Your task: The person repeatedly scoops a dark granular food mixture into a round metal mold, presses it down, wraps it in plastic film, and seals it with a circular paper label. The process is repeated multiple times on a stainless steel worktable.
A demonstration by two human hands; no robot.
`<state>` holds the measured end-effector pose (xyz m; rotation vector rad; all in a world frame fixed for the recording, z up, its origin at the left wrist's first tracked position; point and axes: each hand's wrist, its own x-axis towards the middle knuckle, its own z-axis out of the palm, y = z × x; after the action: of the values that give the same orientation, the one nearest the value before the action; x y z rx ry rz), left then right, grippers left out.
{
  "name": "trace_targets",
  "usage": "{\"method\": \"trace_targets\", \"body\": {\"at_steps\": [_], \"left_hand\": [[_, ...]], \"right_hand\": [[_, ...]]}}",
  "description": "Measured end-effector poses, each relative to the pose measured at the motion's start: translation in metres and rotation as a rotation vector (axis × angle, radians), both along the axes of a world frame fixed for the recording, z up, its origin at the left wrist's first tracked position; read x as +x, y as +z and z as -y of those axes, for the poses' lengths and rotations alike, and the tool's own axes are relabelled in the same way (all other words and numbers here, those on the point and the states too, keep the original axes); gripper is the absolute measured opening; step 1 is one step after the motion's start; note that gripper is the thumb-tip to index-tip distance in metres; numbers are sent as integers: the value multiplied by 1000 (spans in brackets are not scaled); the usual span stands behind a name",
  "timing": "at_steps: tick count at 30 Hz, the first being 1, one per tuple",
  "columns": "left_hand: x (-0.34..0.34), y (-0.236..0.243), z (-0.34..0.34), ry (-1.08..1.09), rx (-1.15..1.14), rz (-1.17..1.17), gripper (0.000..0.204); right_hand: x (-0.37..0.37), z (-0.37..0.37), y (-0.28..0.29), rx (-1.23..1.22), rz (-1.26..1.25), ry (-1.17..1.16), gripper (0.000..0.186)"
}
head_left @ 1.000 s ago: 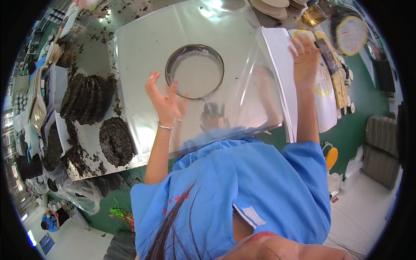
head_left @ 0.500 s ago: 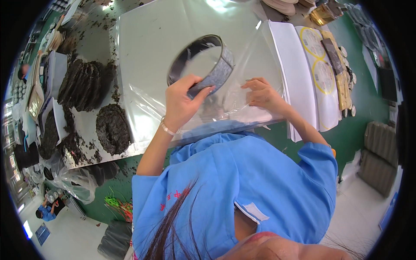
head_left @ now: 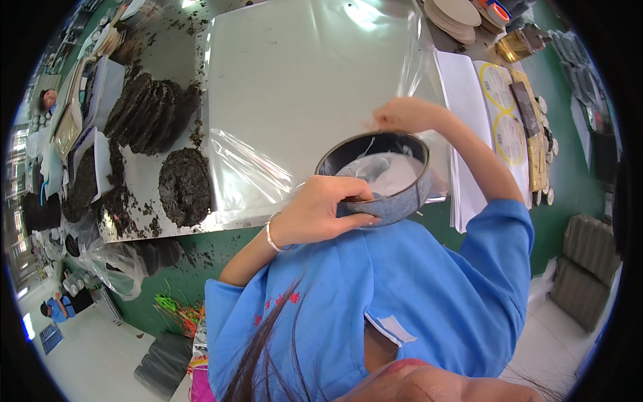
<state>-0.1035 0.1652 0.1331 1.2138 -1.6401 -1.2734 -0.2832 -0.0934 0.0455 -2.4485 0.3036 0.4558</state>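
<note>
My left hand (head_left: 321, 211) is closed on the near rim of a round, hollow ring mould (head_left: 405, 204), thumb outside and fingers inside. The ring has a grey mottled outer wall and a dark inner wall. It is tilted at the table's near edge, close to my body. Pale, shiny material shows within it, perhaps plastic film over the tabletop. My right hand (head_left: 408, 115) is curled just beyond the ring's far rim. Its fingertips are blurred, and what they hold cannot be made out. Clear plastic film (head_left: 251, 164) covers the table in front of me.
Left of the film lie a dark, compressed leafy cake (head_left: 185, 187) and a stack of similar cakes (head_left: 147, 114), among crumbs. At right are white paper sheets (head_left: 462, 147), labels with yellow circles (head_left: 510, 134) and a dark bar (head_left: 526, 107). Pale discs (head_left: 452, 17) sit far right.
The ring has come down and right, nearer my body, with my left hand still on it. My right hand has moved up and away, and its fingers have curled in.
</note>
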Motion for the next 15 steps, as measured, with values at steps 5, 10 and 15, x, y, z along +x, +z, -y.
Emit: {"method": "trace_targets", "body": {"at_steps": [5,10,15], "left_hand": [[-5,-4,-9,-76,-22,35,25],[-2,30,-4,-4,-6,-75,27],[-21,-16,9,-6,-54,-14,28]], "right_hand": [[27,-14,2,144,-30,-24,24],[43,-20,-8,332,-175,-128,29],[67,10,-6,-97,268,-158,25]]}}
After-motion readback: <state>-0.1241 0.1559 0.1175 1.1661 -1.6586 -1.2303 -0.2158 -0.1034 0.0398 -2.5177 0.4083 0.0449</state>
